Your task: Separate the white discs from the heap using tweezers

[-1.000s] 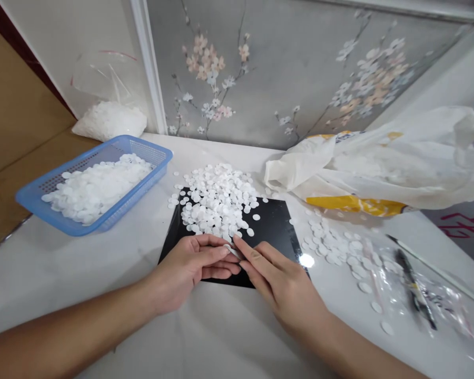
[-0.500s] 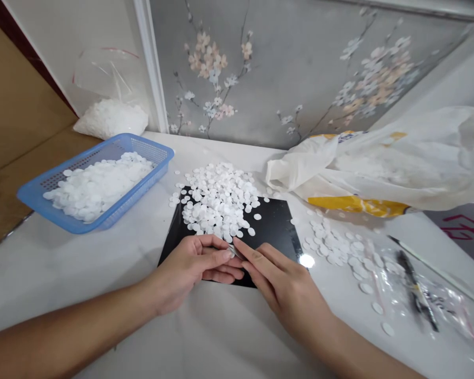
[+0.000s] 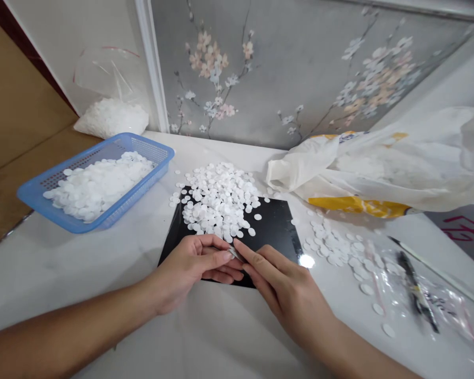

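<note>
Over the near edge of a black sheet (image 3: pixel 278 223), my left hand (image 3: pixel 187 271) pinches a small white disc (image 3: pixel 236 253) between thumb and fingers. There may be more than one disc in the pinch; the fingers hide part of it. My right hand (image 3: pixel 290 287) meets it from the other side, its index finger and thumb closed on the disc's right end. Just beyond the fingertips, a heap of loose white discs (image 3: pixel 219 202) covers the sheet's far part and spills onto the white table (image 3: pixel 134 252).
A blue basket (image 3: pixel 97 223) of white discs stands at left, with a filled clear bag (image 3: pixel 112 118) behind it. At right lie a white plastic bag (image 3: pixel 371 168), scattered discs (image 3: pixel 332 242), a black pen-like tool (image 3: pixel 417 292), a thin white stick (image 3: pixel 438 271) and clear packets (image 3: pixel 450 310).
Both hands stay almost in place. The right fingers have shifted very slightly against the disc; everything else looks the same.
</note>
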Tool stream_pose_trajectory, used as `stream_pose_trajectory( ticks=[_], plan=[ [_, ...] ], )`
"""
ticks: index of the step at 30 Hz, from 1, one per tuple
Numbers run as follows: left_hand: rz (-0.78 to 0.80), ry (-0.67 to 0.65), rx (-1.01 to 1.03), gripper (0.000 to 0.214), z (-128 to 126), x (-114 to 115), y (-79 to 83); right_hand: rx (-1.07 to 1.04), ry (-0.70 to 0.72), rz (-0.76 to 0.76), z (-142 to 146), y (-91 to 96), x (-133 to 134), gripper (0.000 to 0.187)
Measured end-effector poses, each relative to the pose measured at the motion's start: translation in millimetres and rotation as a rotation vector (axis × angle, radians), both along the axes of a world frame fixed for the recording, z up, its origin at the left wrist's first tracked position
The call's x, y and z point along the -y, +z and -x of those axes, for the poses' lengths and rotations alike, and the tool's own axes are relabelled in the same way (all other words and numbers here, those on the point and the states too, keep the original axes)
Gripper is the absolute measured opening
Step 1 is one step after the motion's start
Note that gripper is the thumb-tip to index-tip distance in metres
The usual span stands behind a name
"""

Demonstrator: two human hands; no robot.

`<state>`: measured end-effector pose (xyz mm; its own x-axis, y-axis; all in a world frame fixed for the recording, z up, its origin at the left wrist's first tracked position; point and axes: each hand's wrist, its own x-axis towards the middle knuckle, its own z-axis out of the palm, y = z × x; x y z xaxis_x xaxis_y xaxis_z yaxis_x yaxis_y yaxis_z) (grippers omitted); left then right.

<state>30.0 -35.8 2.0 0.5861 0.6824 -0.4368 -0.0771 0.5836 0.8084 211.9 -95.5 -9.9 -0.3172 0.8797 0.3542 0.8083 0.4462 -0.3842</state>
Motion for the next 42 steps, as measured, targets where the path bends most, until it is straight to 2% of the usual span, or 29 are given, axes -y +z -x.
stream_pose_trajectory(
  ticks=[28,33,42],
  plan=[
    [-0.074,-0.068,-0.039,0.017,2.6,-2.6,2.1,0.022,0.012,0.002,-2.9,5.1,3.3,0.039],
    [-0.147,-0.063,-0.043,0.017,4.2,-5.0,-0.6,-0.006,0.003,0.024,-4.5,4.3,1.3,0.039],
    [-0.282,-0.076,-0.077,0.014,3.7,-6.9,1.7,-0.129,-0.104,0.038,-12.4,6.0,-6.9,0.034]
  ],
)
